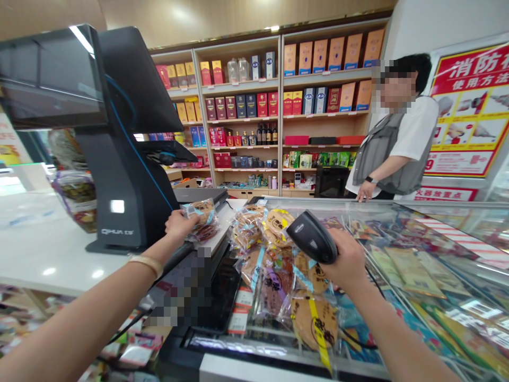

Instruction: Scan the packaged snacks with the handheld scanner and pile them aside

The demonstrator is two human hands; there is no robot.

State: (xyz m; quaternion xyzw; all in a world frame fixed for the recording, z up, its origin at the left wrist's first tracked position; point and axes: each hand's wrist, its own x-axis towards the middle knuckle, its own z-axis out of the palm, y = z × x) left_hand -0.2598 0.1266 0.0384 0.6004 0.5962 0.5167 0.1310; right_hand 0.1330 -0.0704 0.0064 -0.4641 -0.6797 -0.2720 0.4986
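My right hand grips a black handheld barcode scanner above the glass top, its head pointing left. Close to the register stand, my left hand has its fingers closed on the edge of a clear-wrapped cookie pack. More wrapped packs lie right under it. Beneath and beside the scanner spread several round cookies in clear wrappers with blue, purple and yellow bands; the nearest is a yellow-banded cookie pack. My right palm hides the scanner's handle.
A black cash register stands on the white counter at left. Ice-cream-style packets fill the glass-topped case at right. Behind it stands a person in a grey vest, one hand on its edge. Shelves of boxes line the back wall.
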